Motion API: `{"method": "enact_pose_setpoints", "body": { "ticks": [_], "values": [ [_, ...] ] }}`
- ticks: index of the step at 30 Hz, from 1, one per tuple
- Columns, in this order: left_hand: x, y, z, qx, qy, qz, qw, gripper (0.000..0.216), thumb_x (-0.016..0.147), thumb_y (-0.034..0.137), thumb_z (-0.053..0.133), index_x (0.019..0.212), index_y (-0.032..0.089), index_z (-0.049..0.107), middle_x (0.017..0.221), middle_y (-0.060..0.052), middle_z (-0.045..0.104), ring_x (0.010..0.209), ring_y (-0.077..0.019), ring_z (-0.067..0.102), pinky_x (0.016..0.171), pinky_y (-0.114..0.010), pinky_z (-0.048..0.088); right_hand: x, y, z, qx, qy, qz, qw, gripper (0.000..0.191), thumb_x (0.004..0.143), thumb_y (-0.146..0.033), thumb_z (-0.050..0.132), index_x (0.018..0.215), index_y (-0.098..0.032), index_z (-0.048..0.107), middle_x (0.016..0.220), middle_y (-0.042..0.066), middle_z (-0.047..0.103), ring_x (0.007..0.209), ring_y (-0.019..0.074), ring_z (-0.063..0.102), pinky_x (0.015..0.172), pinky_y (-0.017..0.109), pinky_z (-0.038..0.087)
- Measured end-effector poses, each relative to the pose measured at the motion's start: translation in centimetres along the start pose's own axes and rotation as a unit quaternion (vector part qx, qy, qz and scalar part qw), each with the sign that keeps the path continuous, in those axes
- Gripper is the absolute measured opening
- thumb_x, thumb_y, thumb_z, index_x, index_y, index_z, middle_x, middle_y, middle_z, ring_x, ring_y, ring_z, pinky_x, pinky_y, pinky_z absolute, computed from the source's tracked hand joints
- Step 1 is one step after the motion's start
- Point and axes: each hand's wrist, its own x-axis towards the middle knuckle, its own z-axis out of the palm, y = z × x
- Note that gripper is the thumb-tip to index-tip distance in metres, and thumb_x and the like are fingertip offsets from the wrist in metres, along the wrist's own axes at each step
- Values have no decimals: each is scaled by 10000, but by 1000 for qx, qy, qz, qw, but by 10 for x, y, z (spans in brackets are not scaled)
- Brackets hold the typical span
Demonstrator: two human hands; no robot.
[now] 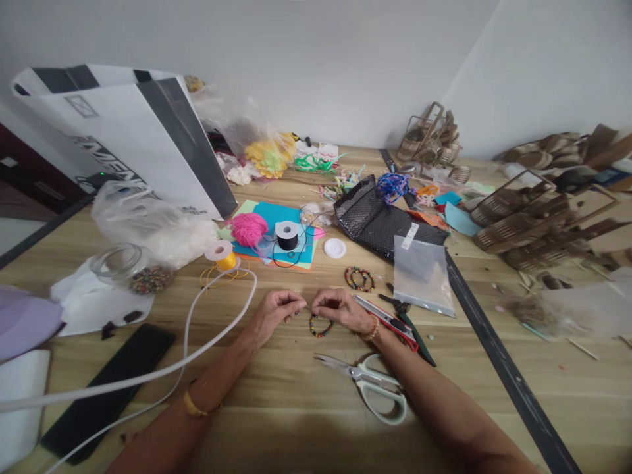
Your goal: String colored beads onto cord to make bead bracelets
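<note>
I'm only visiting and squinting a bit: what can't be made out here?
All in the head view:
What left hand and right hand pinch, if anything: too small and blurred.
Beaded loop: part of its upper side, covered by the right hand.
White label: print too small.
Lilac object: cut off by the left edge.

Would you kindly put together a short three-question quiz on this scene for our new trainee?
1. Multiple choice: Which of these stands over the blue sheet?
A) the spool of black cord
B) the box cutter
C) the glass jar

2. True or false: The scissors lie on top of the blue sheet.

3. Fill the gap: In the picture, the multicolored beaded loop nearest the camera borders directly on the person's ____ hand.

Key:
1. A.
2. False; they lie on the tabletop.
3. Right; it shows just beneath the right hand.
</note>
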Motion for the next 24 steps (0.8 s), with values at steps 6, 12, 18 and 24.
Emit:
{"method": "enact_pose_setpoints", "body": {
  "ticks": [6, 12, 18, 24],
  "values": [
    [0, -1, 0, -9, -4, 1, 1000, 219, 641, 341, 717, 675, 132, 660, 545, 33, 540, 474, -62, 391, 444, -193, 316, 0, -1, -1, -13, -2, -4, 1000, 286, 814, -401, 616, 785, -119, 655, 731, 36, 615, 649, 118, 527, 613, 234, 421],
    [0, -2, 0, 5, -12, 0, 1000, 219, 646, 341, 714, 688, 132, 666, 543, 36, 529, 484, -66, 398, 447, -192, 311, 0, 1, -1, -12, -1, 2, 1000, 286, 812, -405, 622, 793, -122, 659, 734, 34, 622, 653, 122, 543, 623, 231, 428],
    [0, 1, 2, 24, -7, -12, 1000, 238, 622, 353, 706, 685, 128, 663, 533, 38, 518, 476, -66, 389, 440, -190, 305, 0, 1, -1, -33, -5, 8, 999, 291, 824, -407, 608, 816, -120, 656, 743, 35, 628, 666, 122, 542, 624, 229, 431],
    [1, -1, 2, 53, -23, 4, 998, 238, 642, 359, 690, 691, 127, 669, 522, 36, 510, 479, -74, 393, 439, -194, 303, 0, 2, -1, -30, -4, 13, 999, 271, 817, -388, 617, 814, -120, 657, 730, 29, 618, 634, 111, 520, 586, 218, 405]
  ]
}}
